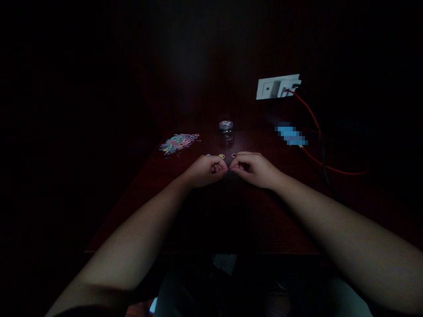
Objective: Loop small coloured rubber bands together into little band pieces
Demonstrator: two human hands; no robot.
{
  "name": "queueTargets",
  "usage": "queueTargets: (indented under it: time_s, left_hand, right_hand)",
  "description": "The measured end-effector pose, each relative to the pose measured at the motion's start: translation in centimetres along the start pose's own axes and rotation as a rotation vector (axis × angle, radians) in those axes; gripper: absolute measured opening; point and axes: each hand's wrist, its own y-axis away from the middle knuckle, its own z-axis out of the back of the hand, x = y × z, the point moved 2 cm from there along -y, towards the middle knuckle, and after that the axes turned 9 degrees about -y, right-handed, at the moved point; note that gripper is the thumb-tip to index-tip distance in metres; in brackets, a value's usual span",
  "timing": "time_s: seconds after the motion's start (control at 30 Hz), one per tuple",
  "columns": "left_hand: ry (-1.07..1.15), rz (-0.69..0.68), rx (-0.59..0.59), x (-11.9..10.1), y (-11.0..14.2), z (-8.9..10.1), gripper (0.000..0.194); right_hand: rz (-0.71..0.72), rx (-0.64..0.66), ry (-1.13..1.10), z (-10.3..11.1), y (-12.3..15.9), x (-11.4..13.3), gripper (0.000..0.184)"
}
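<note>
Left grip [205, 171] and right grip [256, 170] pinch near three rings [221, 156], one jar [226, 131].

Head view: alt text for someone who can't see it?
Left hand and right hand, fingers pinched, nearly meet over a dim red table; anything held is indiscernible. Beyond: lidded jar, colourful loops piled left, wall socket with red cable right.

We see a dark reddish table [145, 187] with a glossy, wood-like surface, a clear, shiny jar [226, 131] that looks like plastic, and a smooth, white, plastic-looking wall socket plate [268, 88].
</note>
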Motion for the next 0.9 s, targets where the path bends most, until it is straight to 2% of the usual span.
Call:
queueTargets:
  time_s: [0.37,0.9]
  left_hand:
    - [0.025,0.005,0.007,0.33,0.03,-0.02,0.010]
    - [0.028,0.019,-0.051,0.61,0.13,0.34,0.009]
  right_hand:
    - [-0.019,-0.020,0.021,0.27,0.06,-0.13,0.007]
    - [-0.001,-0.003,0.008,0.20,0.05,0.16,0.007]
